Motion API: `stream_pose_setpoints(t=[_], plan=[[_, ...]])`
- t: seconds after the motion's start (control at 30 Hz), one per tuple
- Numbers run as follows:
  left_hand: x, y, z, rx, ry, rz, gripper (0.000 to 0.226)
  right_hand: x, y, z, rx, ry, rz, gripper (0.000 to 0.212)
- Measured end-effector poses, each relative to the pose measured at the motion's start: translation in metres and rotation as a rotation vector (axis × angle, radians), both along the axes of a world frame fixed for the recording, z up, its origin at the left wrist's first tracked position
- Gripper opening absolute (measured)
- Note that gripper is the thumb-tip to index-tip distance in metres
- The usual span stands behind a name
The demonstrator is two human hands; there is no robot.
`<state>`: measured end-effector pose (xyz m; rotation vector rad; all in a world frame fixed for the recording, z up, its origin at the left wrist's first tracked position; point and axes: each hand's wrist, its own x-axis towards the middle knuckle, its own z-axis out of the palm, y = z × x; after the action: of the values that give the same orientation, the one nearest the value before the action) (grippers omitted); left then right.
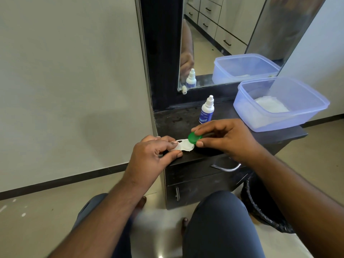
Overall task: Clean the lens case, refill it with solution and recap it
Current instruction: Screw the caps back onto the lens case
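A white lens case is held just above the front left corner of the dark cabinet top. My left hand pinches its left end between thumb and fingers. My right hand pinches a green cap by its edge, tilted and resting against the case's right well. A small white solution bottle with a blue label stands capped on the cabinet top, behind my right hand.
A translucent blue plastic box with white tissue inside sits at the right of the cabinet top. A mirror stands behind. Drawers with metal handles are below, a black-lined bin at the right, my knees in front.
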<state>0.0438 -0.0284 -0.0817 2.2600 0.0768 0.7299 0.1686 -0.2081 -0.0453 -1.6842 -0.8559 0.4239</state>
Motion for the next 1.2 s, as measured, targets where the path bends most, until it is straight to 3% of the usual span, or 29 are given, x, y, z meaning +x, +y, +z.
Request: stream_pose_setpoints(t=[0.43, 0.87, 1.07, 1.2], plan=[[0.001, 0.000, -0.009, -0.022, 0.048, 0.073, 0.040, 0.006, 0.008, -0.018, -0.118, -0.148, 0.076, 0.032], [0.000, -0.001, -0.006, -0.028, 0.009, 0.047, 0.033, 0.008, 0.015, -0.021, -0.156, -0.536, 0.080, 0.037], [-0.001, -0.002, -0.003, -0.017, 0.008, 0.091, 0.035, 0.006, 0.015, -0.023, -0.168, -0.485, 0.051, 0.042], [0.000, 0.001, -0.008, -0.039, 0.033, 0.094, 0.039, 0.010, 0.009, -0.020, -0.156, -0.252, 0.120, 0.051]])
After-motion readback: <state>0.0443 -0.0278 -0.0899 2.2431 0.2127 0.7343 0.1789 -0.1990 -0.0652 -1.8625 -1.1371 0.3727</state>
